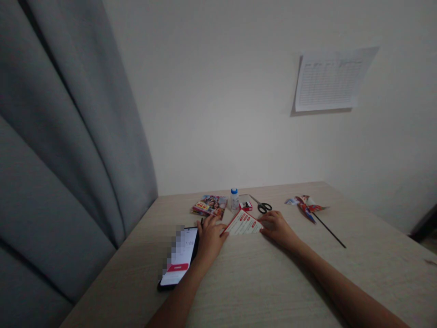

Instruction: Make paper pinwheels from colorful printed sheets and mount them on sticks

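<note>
The left hand and right hand lay well apart, at opposite corners of a folded, red-printed paper triangle on the wooden table. Neither seemed clamped, though the dim view made that uncertain. Even pressure from both sides was the way to stop it sliding — light, flat fingers.

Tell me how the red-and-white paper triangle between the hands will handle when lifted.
The paper triangle looks thin, so it is probably very light and floppy, likely to droop unless held along an edge. Lying flat with the left hand and right hand at its ends, it could probably slide easily on the smooth tabletop if pushed.
</note>
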`<control>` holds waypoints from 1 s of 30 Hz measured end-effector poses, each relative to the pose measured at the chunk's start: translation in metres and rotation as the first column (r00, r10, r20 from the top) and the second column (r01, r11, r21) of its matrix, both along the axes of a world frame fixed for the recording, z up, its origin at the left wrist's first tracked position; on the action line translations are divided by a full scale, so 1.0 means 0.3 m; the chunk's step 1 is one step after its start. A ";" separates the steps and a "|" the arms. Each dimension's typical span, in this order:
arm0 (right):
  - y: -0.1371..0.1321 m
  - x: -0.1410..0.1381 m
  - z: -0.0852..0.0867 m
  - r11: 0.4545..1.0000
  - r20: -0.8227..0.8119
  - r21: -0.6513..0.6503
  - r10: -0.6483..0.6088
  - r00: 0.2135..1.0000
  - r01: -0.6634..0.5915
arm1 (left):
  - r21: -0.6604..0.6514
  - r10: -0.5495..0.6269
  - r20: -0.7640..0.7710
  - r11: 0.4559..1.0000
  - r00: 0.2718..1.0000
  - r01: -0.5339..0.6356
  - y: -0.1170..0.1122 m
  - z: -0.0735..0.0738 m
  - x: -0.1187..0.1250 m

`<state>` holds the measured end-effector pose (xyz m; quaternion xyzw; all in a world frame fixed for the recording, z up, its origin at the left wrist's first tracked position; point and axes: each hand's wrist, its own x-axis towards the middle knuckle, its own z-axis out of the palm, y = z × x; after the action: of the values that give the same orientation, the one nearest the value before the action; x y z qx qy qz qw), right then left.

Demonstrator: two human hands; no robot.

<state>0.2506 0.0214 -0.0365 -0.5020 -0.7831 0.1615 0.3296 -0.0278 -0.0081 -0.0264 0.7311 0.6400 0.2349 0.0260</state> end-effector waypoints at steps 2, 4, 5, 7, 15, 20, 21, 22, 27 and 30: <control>-0.006 -0.004 0.011 1.000 -0.016 -0.019 0.002 1.000 -0.003 | 0.000 0.005 -0.002 1.000 1.000 -0.005 -0.001 0.003 0.002; -0.011 -0.007 0.020 0.999 -0.028 -0.036 0.006 1.000 -0.007 | 0.005 0.011 -0.011 1.000 1.000 -0.011 -0.003 0.006 0.004; -0.013 -0.008 0.023 0.999 -0.030 -0.042 0.007 1.000 -0.008 | 0.009 0.013 -0.015 1.000 1.000 -0.013 -0.004 0.008 0.004; -0.015 -0.010 0.025 0.999 -0.032 -0.054 0.003 0.999 -0.005 | 0.023 0.008 -0.019 1.000 1.000 -0.007 -0.006 0.008 0.005; -0.015 -0.009 0.016 0.991 -0.072 -0.127 -0.062 0.995 0.053 | 0.023 -0.019 0.028 1.000 0.999 0.018 -0.003 0.006 0.003; -0.024 -0.010 0.026 0.987 -0.049 -0.127 -0.102 0.994 0.095 | -0.004 -0.013 0.062 1.000 0.998 0.013 -0.001 0.015 -0.001; -0.025 -0.008 0.028 0.989 -0.043 -0.118 -0.098 0.994 0.092 | -0.012 -0.013 0.063 1.000 0.998 0.014 -0.001 0.019 -0.001; -0.025 -0.006 0.029 0.991 -0.036 -0.107 -0.091 0.995 0.086 | -0.018 -0.015 0.061 1.000 0.998 0.016 -0.003 0.023 -0.002; -0.023 0.006 0.029 0.996 0.004 -0.063 -0.065 0.998 0.065 | -0.055 -0.041 0.023 0.998 0.999 0.042 -0.016 0.049 -0.003; -0.021 0.010 0.023 0.998 0.024 -0.036 -0.044 0.999 0.044 | -0.075 -0.059 -0.002 0.995 0.998 0.059 -0.020 0.052 -0.005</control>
<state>0.2536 0.0152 -0.0296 -0.5269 -0.7725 0.1626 0.3149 -0.0292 -0.0141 -0.0108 0.7487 0.6266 0.2081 0.0589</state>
